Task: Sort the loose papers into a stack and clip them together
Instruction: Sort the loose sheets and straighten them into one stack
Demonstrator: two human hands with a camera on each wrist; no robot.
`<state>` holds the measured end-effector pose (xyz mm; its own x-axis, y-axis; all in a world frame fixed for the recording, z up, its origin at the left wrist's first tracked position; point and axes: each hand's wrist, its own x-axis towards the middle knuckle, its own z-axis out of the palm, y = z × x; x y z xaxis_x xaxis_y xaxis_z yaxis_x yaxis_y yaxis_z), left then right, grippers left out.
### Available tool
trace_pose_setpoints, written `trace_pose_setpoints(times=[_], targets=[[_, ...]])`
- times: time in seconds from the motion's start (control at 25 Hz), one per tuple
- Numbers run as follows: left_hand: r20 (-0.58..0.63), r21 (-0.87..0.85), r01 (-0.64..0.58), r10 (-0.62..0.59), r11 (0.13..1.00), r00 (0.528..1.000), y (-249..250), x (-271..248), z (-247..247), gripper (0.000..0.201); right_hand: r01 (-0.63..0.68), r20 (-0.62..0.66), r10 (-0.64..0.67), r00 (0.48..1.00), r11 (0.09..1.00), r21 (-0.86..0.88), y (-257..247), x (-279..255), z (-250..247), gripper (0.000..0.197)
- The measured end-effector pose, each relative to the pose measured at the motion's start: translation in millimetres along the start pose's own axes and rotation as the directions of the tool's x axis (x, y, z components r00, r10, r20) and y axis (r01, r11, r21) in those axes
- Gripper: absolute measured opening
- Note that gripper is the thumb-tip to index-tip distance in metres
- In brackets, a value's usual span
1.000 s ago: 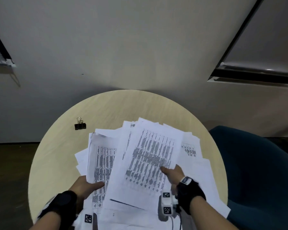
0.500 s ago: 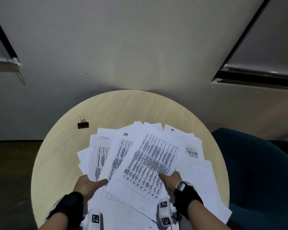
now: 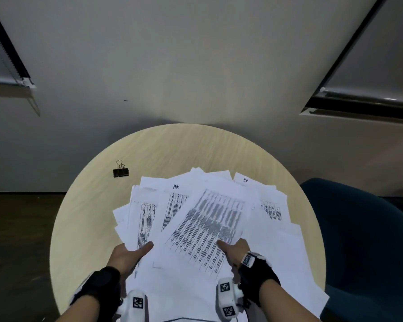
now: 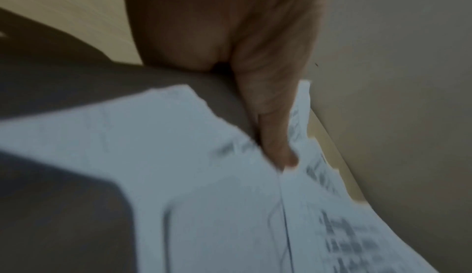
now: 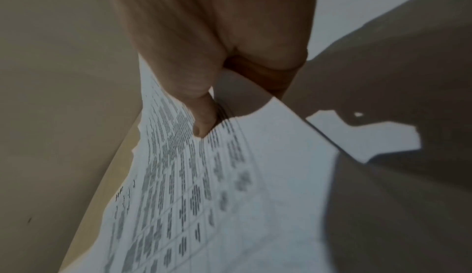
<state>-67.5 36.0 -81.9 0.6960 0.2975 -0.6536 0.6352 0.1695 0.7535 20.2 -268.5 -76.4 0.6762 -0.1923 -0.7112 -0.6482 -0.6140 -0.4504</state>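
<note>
A loose fan of white printed papers [image 3: 209, 219] covers the near half of the round wooden table [image 3: 172, 147]. My left hand [image 3: 135, 251] grips the fan's left edge, its thumb [image 4: 275, 140] pressed on top and the fingers hidden beneath. At the lower right, my right hand [image 3: 233, 248] pinches the top table-printed sheet [image 5: 184, 186], thumb on the print and fingers under the sheets. A black binder clip [image 3: 120, 171] lies alone on the table's far left, well away from both hands.
A dark teal chair [image 3: 363, 240] stands close against the table's right side. A pale wall rises right behind the table. Dark floor [image 3: 16, 240] lies to the left. Bare tabletop shows beyond the papers and around the clip.
The top printed sheet has tilted clockwise and come down flatter onto the pile. The papers now fan wider, showing another handwritten heading. Both hands keep their hold near the front edge.
</note>
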Motion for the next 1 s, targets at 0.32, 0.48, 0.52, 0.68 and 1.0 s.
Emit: trace_pose_setpoints(times=[0.32, 0.48, 0.52, 0.68, 1.0], targets=[[0.169, 0.172, -0.026, -0.003, 0.985, 0.986, 5.2, -4.8, -6.4, 0.020, -0.067, -0.089, 0.083, 0.993, 0.983, 0.173, -6.7, -4.2, -17.8, 0.036], [0.215, 0.180, -0.020, -0.019, 0.983, 0.976, 2.7, -1.9, -10.6, 0.032, -0.066, -0.101, 0.082, 0.992, 0.985, 0.157, -5.2, -5.1, -12.5, 0.032], [0.205, 0.191, -0.016, -0.024, 0.981, 0.978, 3.2, -2.7, -10.8, 0.037, -0.089, -0.102, 0.104, 0.989, 0.986, 0.141, -3.1, -3.3, -12.5, 0.034], [0.090, 0.143, 0.010, -0.023, 0.990, 0.996, -1.6, 3.4, -19.0, 0.037, -0.077, -0.181, 0.104, 0.978, 0.986, 0.149, -4.0, -9.0, -34.6, 0.022], [-0.010, 0.053, -0.007, 0.007, 0.999, 1.000, -4.4, -0.4, -15.0, 0.027, -0.133, 0.003, 0.133, 0.991, 0.988, 0.085, 12.1, -29.8, -71.8, 0.037]])
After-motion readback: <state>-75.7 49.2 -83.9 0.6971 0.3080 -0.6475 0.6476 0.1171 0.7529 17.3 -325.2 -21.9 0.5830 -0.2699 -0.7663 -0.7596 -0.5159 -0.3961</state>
